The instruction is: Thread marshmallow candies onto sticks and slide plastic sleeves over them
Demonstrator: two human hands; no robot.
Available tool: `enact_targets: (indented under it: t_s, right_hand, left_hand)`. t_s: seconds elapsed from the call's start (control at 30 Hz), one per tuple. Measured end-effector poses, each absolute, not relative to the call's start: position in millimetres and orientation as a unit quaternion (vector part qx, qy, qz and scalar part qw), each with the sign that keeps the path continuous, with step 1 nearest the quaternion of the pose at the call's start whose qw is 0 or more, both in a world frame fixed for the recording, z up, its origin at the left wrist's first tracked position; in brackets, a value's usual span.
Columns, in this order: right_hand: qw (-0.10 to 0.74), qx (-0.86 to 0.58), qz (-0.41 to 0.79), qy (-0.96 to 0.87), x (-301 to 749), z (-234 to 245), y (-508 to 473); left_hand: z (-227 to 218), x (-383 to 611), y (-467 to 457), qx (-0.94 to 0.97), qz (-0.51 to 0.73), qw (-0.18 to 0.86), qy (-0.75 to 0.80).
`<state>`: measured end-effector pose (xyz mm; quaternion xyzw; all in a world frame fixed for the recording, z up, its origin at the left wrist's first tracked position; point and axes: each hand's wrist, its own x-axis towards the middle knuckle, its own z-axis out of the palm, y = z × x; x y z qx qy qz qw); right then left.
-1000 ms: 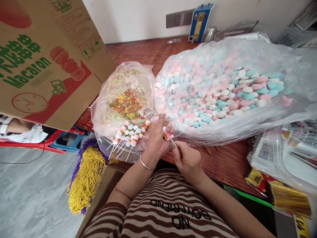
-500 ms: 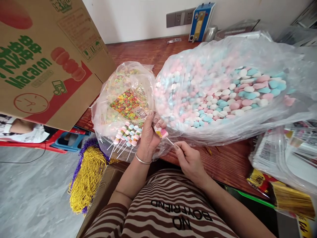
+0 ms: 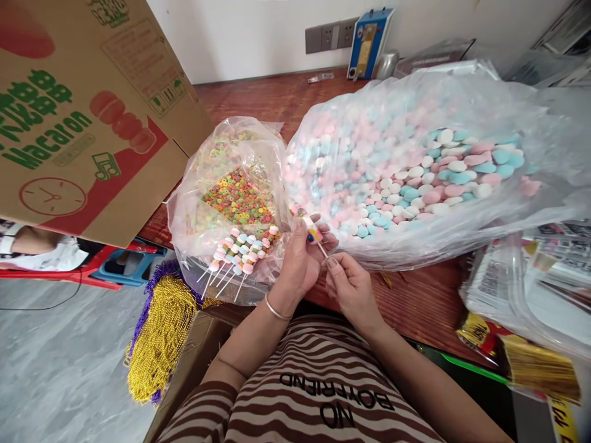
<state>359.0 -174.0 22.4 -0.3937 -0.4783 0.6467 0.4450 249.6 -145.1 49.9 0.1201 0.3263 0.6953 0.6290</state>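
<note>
My left hand [image 3: 299,261] is closed around the candy end of a thin white skewer [image 3: 315,238] that carries a yellow, pink and blue piece. My right hand [image 3: 347,288] pinches the skewer's lower end between thumb and forefinger. Both hands hover at the table's front edge, between two clear bags. The large bag of pink, blue and white candies [image 3: 429,166] lies just behind them. A smaller bag of colourful ring candies [image 3: 237,197] sits to the left. Several finished candy skewers [image 3: 235,255] lie fanned on that smaller bag.
A Macaron cardboard box [image 3: 87,117] stands at the left. Gold and purple bead strings [image 3: 161,332] hang below the wooden table [image 3: 277,98]. Clear packets and gold twist ties [image 3: 535,363] lie at the right. A blue device [image 3: 367,40] leans on the back wall.
My left hand drew back from the ring candy bag to the skewer tip and now closes on the candy there. My right hand tilted the skewer more upright.
</note>
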Motion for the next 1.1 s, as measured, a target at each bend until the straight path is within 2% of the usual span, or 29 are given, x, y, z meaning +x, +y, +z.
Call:
enact_targets:
  t_s: [0.1, 0.23, 0.4, 0.5, 0.57, 0.73, 0.83, 0.9, 1.0, 1.03, 1.1]
  right_hand:
    - [0.456, -0.367, 0.699, -0.410, 363.0, 22.8, -169.3]
    - [0.463, -0.364, 0.703, -0.398, 365.0, 25.5, -169.2]
    - [0.460, -0.391, 0.656, -0.452, 363.2, 28.3, -173.6]
    - [0.463, -0.426, 0.562, -0.537, 364.8, 28.0, -175.9]
    - [0.461, -0.445, 0.470, -0.607, 366.3, 27.4, -177.3]
    - [0.448, -0.394, 0.235, -0.767, 366.7, 20.3, -179.5]
    - [0.418, -0.368, 0.069, -0.828, 366.7, 12.4, -178.9]
    - [0.408, -0.364, 0.001, -0.837, 368.1, 8.0, -177.7]
    - [0.415, -0.374, 0.037, -0.828, 371.5, 6.5, -175.6]
    - [0.421, -0.386, 0.098, -0.815, 372.5, 7.9, -175.2]
    - [0.421, -0.404, 0.302, -0.754, 373.8, 13.5, -175.2]
  left_hand:
    - [40.2, 247.9, -157.0, 0.231, 0.694, 0.538, 0.418]
    - [35.5, 241.2, -168.3, 0.367, 0.653, 0.384, 0.540]
    - [39.6, 236.5, -173.6, 0.412, 0.606, 0.315, 0.603]
    - [43.4, 238.9, -176.1, 0.411, 0.622, 0.294, 0.599]
    - [48.5, 240.0, -174.1, 0.366, 0.661, 0.328, 0.567]
    - [68.6, 224.1, -149.5, 0.161, 0.704, 0.548, 0.423]
    - [77.3, 210.0, -134.4, 0.085, 0.732, 0.582, 0.344]
    - [79.4, 206.8, -129.2, 0.052, 0.744, 0.584, 0.319]
    - [79.4, 211.4, -128.3, 0.015, 0.739, 0.594, 0.317]
    - [79.1, 213.9, -129.2, 0.013, 0.739, 0.594, 0.318]
    - [78.6, 217.5, -131.7, 0.025, 0.740, 0.596, 0.312]
